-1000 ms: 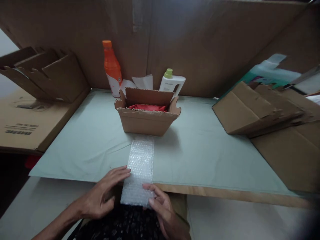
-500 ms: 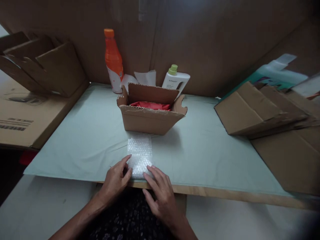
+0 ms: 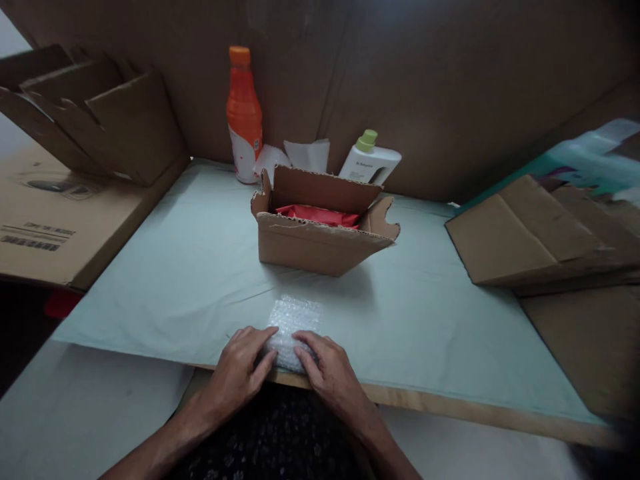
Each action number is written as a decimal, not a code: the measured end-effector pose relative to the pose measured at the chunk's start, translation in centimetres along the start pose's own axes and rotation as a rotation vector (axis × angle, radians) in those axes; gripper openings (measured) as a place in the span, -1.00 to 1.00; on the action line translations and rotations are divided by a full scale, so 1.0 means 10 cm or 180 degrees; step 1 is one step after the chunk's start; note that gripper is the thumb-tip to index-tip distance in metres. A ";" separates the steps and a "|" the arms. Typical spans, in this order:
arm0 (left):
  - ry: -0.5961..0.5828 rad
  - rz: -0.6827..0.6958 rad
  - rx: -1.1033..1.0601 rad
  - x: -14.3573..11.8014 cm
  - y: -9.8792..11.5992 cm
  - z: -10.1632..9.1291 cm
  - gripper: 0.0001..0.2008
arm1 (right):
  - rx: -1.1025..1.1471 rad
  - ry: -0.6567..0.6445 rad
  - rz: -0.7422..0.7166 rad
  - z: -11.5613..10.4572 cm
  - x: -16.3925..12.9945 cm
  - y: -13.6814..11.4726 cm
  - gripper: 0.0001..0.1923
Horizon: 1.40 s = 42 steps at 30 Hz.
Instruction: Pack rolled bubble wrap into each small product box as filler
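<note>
A: Where's the wrap [image 3: 296, 315]?
B: Flat on the surface [image 3: 425, 327], right at its front edge, short and bunched toward the near end.
A: What changed?
B: A second ago it was a long strip running past the edge toward the lap. Now it's much shorter and up on the surface, so I'd judge it is being folded or rolled up, with some length left flat.
A: And the hands?
B: The left hand [image 3: 239, 363] is at its left side, the right hand [image 3: 333, 373] at its right. Both are half curled, thumbs apart from forefingers, fingertips on the wrap. Whether they pinch it, I can't tell.
A: Beyond that?
B: The box [image 3: 305, 250] stands just past the wrap, flaps up, with something red [image 3: 320, 215] inside. Behind are the orange bottle [image 3: 244, 100] and the white bottle [image 3: 365, 167]. More cardboard [image 3: 510, 233] lies well off to the right.
</note>
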<state>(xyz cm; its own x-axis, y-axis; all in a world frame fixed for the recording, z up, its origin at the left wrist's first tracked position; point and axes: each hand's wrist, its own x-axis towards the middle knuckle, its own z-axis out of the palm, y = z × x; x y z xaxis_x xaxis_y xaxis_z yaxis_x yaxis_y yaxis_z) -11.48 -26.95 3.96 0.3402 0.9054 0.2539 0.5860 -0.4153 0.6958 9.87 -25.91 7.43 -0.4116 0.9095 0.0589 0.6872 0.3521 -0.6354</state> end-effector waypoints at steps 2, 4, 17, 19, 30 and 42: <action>-0.0050 -0.0262 0.0117 0.13 -0.03 0.05 -0.67 | -0.0239 0.0539 0.0017 0.06 0.00 0.04 -0.76; -0.0120 -0.0422 0.0268 0.25 -0.07 0.09 -0.65 | -0.0567 0.0965 -0.0162 0.12 -0.03 0.06 -0.78; 0.0245 -0.2407 -0.2937 0.20 0.20 -0.01 -0.43 | 0.1421 0.0939 0.1013 0.17 0.14 0.18 -0.76; -0.0026 -0.2434 -0.3528 0.20 0.26 0.07 -0.48 | 0.1856 0.0725 0.1068 0.21 0.08 0.11 -0.75; -0.0689 -0.0880 -0.1919 0.37 0.41 0.12 -0.74 | 0.1840 0.0061 0.0570 -0.20 -0.10 0.27 -0.15; 0.1066 0.0529 0.0216 1.02 0.12 -0.47 -0.35 | 0.0128 0.0229 -0.0077 -1.22 0.16 0.32 -0.79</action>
<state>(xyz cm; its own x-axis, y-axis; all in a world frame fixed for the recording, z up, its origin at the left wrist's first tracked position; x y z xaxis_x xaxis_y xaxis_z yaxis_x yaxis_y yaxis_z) -10.74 -17.76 10.50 0.1821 0.7991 0.5730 0.5942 -0.5537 0.5834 18.70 -20.58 14.90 -0.3828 0.9148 0.1289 0.6524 0.3665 -0.6634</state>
